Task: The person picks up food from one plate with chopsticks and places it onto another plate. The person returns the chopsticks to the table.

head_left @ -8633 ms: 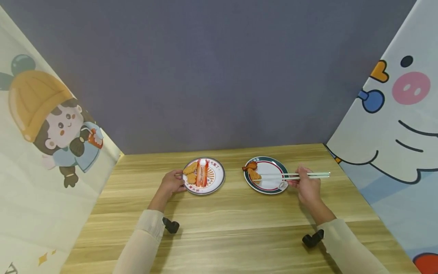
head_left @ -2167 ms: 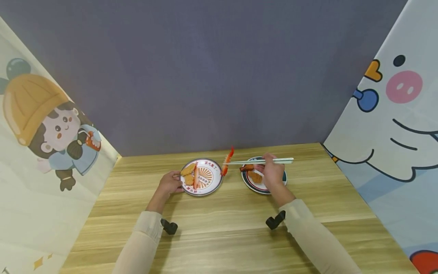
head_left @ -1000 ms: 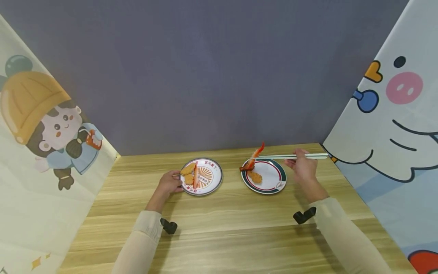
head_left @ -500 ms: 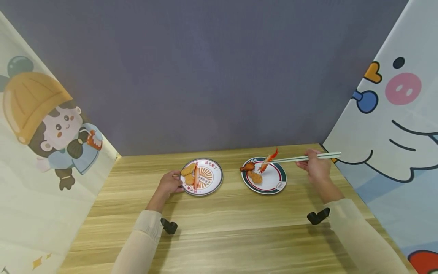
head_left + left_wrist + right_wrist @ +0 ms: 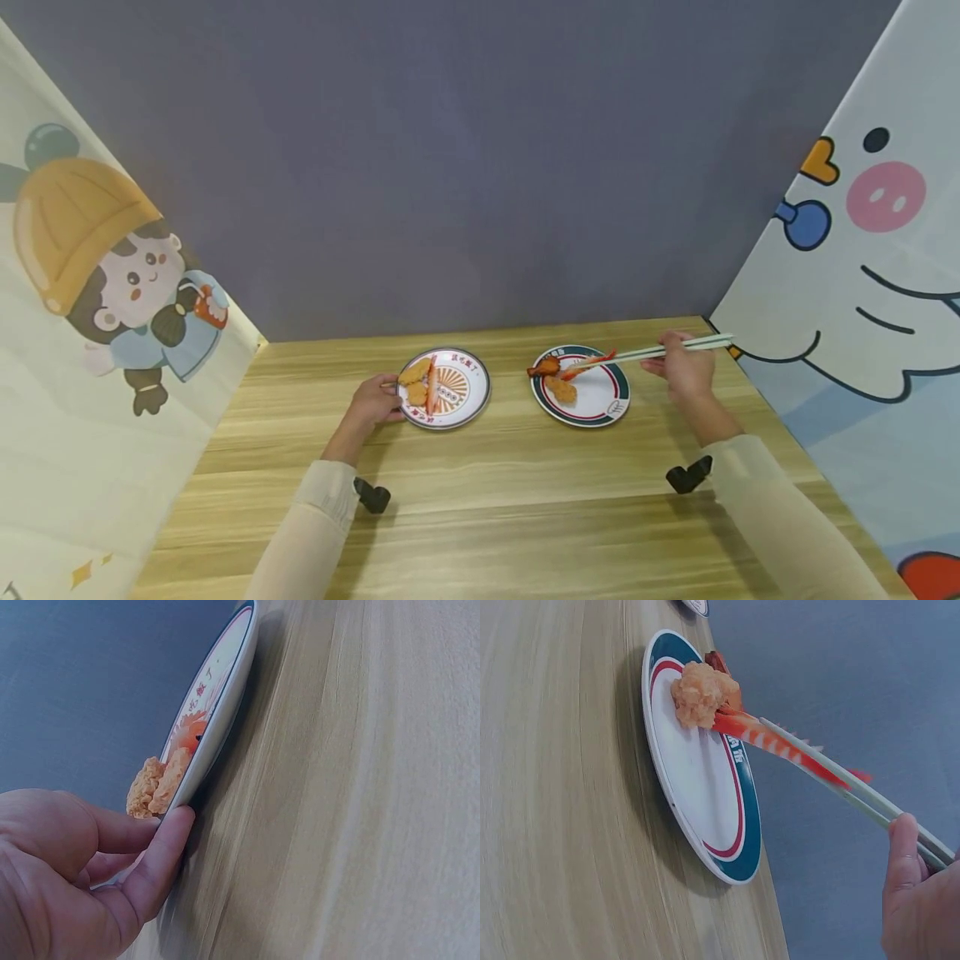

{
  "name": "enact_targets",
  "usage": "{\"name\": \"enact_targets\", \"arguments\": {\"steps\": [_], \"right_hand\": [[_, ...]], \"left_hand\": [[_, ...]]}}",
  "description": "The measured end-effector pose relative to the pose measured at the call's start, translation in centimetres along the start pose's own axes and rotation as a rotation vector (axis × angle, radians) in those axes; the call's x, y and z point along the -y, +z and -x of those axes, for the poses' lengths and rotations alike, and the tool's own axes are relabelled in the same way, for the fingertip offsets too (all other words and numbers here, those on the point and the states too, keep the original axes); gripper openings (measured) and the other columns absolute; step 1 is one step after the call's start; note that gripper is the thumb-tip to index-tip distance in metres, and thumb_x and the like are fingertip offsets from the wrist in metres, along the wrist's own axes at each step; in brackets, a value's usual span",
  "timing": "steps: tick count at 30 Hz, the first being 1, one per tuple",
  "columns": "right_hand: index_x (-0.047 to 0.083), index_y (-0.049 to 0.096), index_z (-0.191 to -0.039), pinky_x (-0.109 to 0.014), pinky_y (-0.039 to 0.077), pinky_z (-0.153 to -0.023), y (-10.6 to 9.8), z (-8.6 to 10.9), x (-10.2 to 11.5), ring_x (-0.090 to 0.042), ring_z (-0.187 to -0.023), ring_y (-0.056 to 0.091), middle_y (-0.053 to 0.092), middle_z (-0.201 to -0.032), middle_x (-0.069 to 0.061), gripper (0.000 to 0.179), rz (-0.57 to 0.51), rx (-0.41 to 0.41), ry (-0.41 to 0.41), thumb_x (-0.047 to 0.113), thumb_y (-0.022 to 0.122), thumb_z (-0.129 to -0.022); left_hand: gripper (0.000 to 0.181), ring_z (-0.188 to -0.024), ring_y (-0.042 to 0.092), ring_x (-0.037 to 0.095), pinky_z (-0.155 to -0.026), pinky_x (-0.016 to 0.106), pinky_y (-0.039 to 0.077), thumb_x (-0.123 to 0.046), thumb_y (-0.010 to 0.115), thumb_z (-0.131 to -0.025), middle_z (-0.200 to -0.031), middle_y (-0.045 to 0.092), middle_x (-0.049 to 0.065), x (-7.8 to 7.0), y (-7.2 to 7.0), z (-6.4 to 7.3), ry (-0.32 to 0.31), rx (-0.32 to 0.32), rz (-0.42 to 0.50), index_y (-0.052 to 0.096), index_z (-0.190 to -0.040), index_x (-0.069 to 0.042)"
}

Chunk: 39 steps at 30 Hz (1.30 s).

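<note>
My left hand (image 5: 373, 402) pinches the near-left rim of a white plate (image 5: 471, 390) printed with a sunburst pattern. On that plate lie fried breaded pieces (image 5: 154, 784) and a red-and-white shrimp (image 5: 432, 390). My right hand (image 5: 686, 368) grips a pair of pale green chopsticks (image 5: 648, 353). Their tips hold a striped red-and-white shrimp (image 5: 769, 742), tilted, its lower end at the food on the right plate (image 5: 600, 396), which has a dark green rim with a red ring. Also on this plate are a breaded nugget (image 5: 699, 694) and a reddish-brown drumstick (image 5: 544, 367).
Both plates stand on a wood-grain table (image 5: 480, 500), side by side with a gap between them. A grey panel (image 5: 480, 183) rises behind the table. Printed cartoon sheets flank it, one on the left (image 5: 75, 450) and one on the right (image 5: 885, 350).
The chopsticks carried one shrimp from the left plate rightward to the right plate. In the last half second it came down and tilted lower among the food there. My left hand stayed on its rim.
</note>
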State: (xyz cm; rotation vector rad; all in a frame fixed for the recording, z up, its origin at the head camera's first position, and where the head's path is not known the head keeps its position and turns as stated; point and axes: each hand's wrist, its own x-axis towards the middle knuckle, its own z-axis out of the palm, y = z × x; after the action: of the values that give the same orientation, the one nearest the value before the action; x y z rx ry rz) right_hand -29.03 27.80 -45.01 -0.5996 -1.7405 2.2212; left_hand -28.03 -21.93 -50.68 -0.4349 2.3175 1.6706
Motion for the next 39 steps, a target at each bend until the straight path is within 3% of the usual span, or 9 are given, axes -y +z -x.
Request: {"name": "enact_targets", "arguments": {"steps": [13,20,28,31,39], "right_hand": [[0.003,0.059,-0.097,-0.026,0.064,-0.048,0.6,0.0,-0.3,-0.015,-0.050,0.070,0.068,-0.065,-0.004,0.017,-0.052,-0.001,-0.030,0.017,0.051,-0.104],[0.004,0.059,-0.096,-0.025,0.065,-0.050,1.1,0.5,-0.6,-0.016,-0.052,0.071,0.063,-0.077,-0.004,0.020,-0.030,0.019,-0.022,0.020,0.051,-0.105],[0.005,0.057,-0.093,-0.025,0.064,-0.050,2.5,1.2,-1.5,-0.016,-0.052,0.071,0.064,-0.074,-0.002,0.019,-0.027,0.070,-0.035,0.019,0.051,-0.105],[0.007,0.057,-0.092,-0.023,0.063,-0.048,3.2,1.5,-1.9,-0.013,-0.052,0.070,0.064,-0.069,-0.002,0.019,0.023,0.087,-0.045,0.019,0.050,-0.105],[0.002,0.054,-0.097,-0.026,0.065,-0.050,5.1,3.1,-2.1,-0.013,-0.052,0.070,0.067,-0.067,-0.003,0.018,0.032,0.143,-0.011,0.016,0.047,-0.106]], "left_hand": [[0.058,-0.076,0.065,0.017,-0.070,0.029,0.068,0.011,0.055,-0.094,-0.132,0.054,0.029,0.1,0.1,-0.2,0.005,-0.007,0.014,0.042,-0.150,0.002],[0.058,-0.077,0.065,0.016,-0.071,0.028,0.068,0.011,0.055,-0.094,-0.131,0.052,0.028,0.3,0.2,-0.4,0.018,-0.014,-0.005,0.042,-0.150,0.002],[0.059,-0.076,0.065,0.016,-0.071,0.029,0.069,0.013,0.055,-0.093,-0.131,0.052,0.029,0.2,0.2,-0.3,0.017,-0.011,0.008,0.042,-0.150,0.004],[0.059,-0.076,0.065,0.016,-0.071,0.029,0.069,0.012,0.055,-0.093,-0.131,0.052,0.029,0.2,0.2,-0.3,0.013,-0.010,0.008,0.042,-0.150,0.003],[0.058,-0.077,0.065,0.016,-0.071,0.030,0.069,0.011,0.054,-0.095,-0.132,0.053,0.028,-0.1,0.2,-0.1,0.003,-0.006,-0.010,0.042,-0.151,0.002]]}}
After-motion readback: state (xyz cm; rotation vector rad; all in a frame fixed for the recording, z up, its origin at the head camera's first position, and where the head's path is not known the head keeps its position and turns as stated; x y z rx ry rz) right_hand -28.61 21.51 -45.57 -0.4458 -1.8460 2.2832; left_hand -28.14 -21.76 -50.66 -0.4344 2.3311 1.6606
